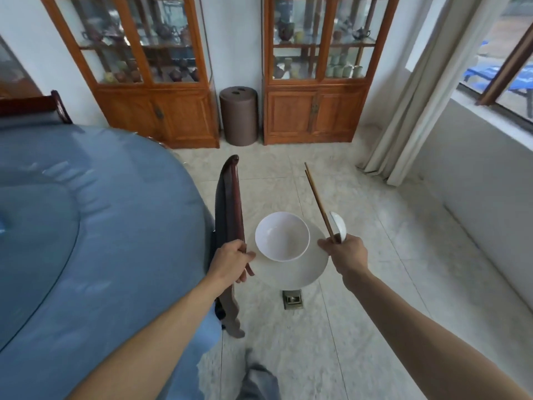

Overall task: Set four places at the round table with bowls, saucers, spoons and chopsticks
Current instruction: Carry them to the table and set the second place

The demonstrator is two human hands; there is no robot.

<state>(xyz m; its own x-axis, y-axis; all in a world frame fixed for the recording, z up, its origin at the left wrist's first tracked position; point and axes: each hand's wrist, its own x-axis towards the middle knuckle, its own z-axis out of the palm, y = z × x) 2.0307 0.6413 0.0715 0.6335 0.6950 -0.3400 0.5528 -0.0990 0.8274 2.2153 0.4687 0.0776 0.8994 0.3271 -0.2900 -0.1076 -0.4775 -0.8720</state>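
Our left hand gripped the left rim of a white saucer, thumb on top and fingers curled beneath, and carried it level above the floor. A white bowl sat upright on the far part of that saucer, empty. Our right hand was closed in a pinch around a pair of brown chopsticks and the handle of a white spoon; the chopsticks pointed up and away from us, and the spoon's bowl stood just right of them, touching or nearly touching them.

Just left of the left hand rose the dark wooden back of a chair, pushed in against the round table, which filled the left side of the view under a blue cloth. We saw no dishes on the stretch of table in view. Beyond us, on the far wall, stood two wooden glass-front cabinets with a brown cylindrical bin between them, and a curtained window lay to the right.

We judged this to be the carrying step: one full place setting was in our hands and not yet set down. The next move seemed to call for turning left toward the table, lowering the saucer flat so the bowl did not slide, then laying spoon and chopsticks beside it.
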